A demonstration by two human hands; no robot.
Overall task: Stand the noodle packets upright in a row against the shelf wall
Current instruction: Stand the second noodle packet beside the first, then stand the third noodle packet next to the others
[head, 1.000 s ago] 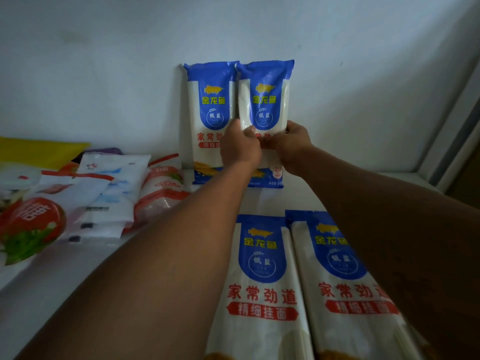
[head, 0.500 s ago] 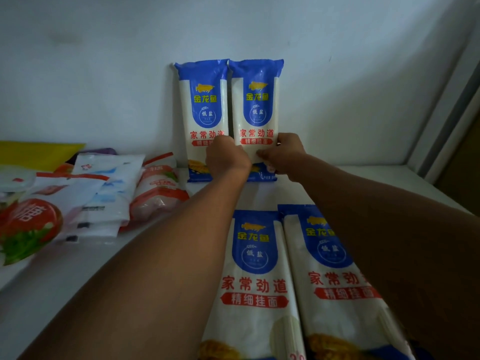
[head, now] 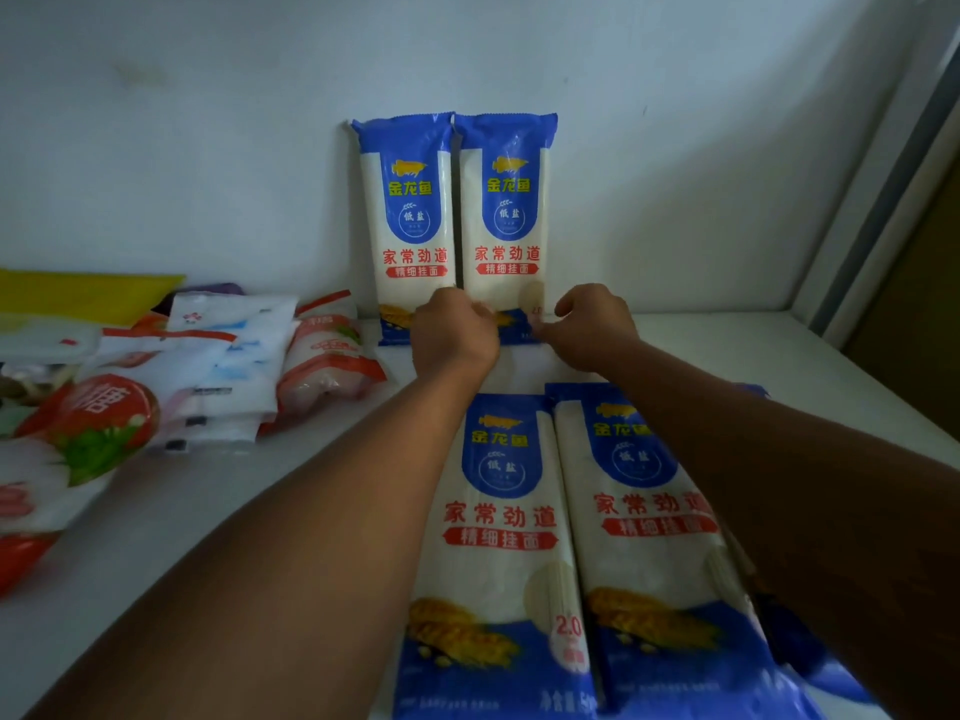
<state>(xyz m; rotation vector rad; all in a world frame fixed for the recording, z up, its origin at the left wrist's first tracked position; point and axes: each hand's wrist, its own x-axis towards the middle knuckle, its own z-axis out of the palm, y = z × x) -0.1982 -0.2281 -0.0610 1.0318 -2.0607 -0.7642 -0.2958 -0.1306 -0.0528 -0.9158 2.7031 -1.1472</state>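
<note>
Two blue-and-white noodle packets stand upright side by side against the back wall: the left one (head: 410,215) and the right one (head: 506,210). My left hand (head: 452,330) grips the lower left of the right packet and hides the base where the two meet. At that packet's lower right corner, my right hand (head: 592,324) pinches the edge with curled fingers. Two more of the same packets lie flat on the shelf in front, one in the middle (head: 498,511) and one to its right (head: 649,511), partly under my right forearm.
A loose pile of other food bags lies at the left: white bags (head: 228,356), a red-and-white bag (head: 327,361), a large red-labelled bag (head: 88,423) and a yellow one (head: 78,293). The shelf's side frame (head: 883,163) rises at the right.
Both hands have slid down the right upright packet from its middle to its base. The packet now stands straight beside the left one, with more of its front showing.
</note>
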